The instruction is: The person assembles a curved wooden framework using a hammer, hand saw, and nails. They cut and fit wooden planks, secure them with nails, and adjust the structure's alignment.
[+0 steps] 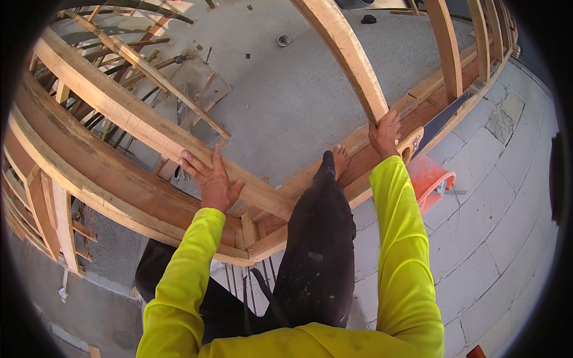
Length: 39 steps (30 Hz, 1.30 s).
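Note:
My left hand [215, 182] lies with its fingers spread on a long wooden beam [125, 107], which slants from the far left to beside my leg. My right hand [387, 134] is closed around the near end of an upright-looking wooden post [352, 53]. Just right of that hand, a handsaw [439, 124] with a wooden handle rests along the timber formwork [474, 98]. The handle lies close to my wrist, and I cannot tell if they touch. An orange bucket [428, 182] stands below the saw.
My bare foot [340, 161] is on the formwork between my hands. Pale block wall [477, 203] spreads at right. Rebar [250, 289] sticks out beneath the formwork corner. Loose timber and poles [140, 65] crowd the far left. A small white bucket [283, 40] sits on the concrete floor far below.

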### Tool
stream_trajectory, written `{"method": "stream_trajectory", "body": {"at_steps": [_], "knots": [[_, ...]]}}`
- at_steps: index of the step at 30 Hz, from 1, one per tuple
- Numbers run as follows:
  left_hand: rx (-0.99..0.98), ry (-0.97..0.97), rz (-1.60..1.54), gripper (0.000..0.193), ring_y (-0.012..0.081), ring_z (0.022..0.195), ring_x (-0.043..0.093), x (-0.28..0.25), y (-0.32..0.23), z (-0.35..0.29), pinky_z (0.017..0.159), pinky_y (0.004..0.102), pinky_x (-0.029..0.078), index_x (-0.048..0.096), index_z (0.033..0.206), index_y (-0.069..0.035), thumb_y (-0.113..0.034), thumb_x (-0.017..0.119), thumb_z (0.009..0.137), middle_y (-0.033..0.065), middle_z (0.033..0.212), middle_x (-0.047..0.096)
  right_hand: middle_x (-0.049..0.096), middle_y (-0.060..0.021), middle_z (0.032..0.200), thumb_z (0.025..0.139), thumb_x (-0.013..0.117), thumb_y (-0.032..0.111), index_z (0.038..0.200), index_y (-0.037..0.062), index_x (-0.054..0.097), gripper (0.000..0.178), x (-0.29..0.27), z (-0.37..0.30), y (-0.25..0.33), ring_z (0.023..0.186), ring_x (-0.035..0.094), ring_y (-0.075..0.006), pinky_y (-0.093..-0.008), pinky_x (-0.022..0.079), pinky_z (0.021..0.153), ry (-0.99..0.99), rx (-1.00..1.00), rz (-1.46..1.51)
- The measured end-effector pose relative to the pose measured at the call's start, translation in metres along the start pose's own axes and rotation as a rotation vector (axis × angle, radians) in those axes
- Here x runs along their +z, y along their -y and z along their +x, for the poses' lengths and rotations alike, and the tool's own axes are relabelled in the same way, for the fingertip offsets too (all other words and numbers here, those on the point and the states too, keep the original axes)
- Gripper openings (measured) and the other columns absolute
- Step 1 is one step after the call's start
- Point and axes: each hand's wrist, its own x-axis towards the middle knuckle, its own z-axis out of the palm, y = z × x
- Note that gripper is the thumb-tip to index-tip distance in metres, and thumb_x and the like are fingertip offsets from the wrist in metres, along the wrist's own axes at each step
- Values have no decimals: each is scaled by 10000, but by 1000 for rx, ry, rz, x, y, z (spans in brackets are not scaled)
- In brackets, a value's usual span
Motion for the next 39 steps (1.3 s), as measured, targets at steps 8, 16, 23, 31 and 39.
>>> {"method": "stream_trajectory", "body": {"at_steps": [8,16,23,31,39], "knots": [[34,-166,-141,992,615,1399,-189,5,-3,-6,1137,675,70,360,1500,-58,-266,821,646,416,1528,-162,409,-215,1270,802,688,105,1372,32,330,677,8,-9,-7,1192,426,-459,-633,353,950,-77,16,-56],[-15,-422,-173,823,540,1461,-84,23,-7,-8,1131,660,94,471,1431,-69,-126,721,649,341,1588,-53,409,-242,1233,790,721,121,1314,-4,323,670,12,-8,-13,1175,426,-473,-639,392,901,-114,-58,-59],[-74,-521,-171,772,458,1501,-53,36,-8,-6,1145,624,104,487,1428,-117,-78,645,673,269,1625,2,446,-240,1223,784,723,117,1287,2,343,641,14,-8,-3,1178,457,-487,-652,408,877,-177,-99,-37],[-45,-555,-222,805,426,1510,-10,34,-5,-18,1155,599,156,365,1507,-143,-102,653,756,231,1634,8,463,-232,1215,790,727,134,1270,21,357,617,20,-6,-17,1148,490,-491,-639,435,846,-220,-151,-49],[24,-1102,-608,730,368,1441,321,-3,24,-162,1174,397,261,330,1507,-40,-126,619,842,239,1543,338,473,-166,1214,787,722,142,1236,75,388,564,12,-14,-4,1177,506,-408,-655,450,841,-264,-73,-56]]}}
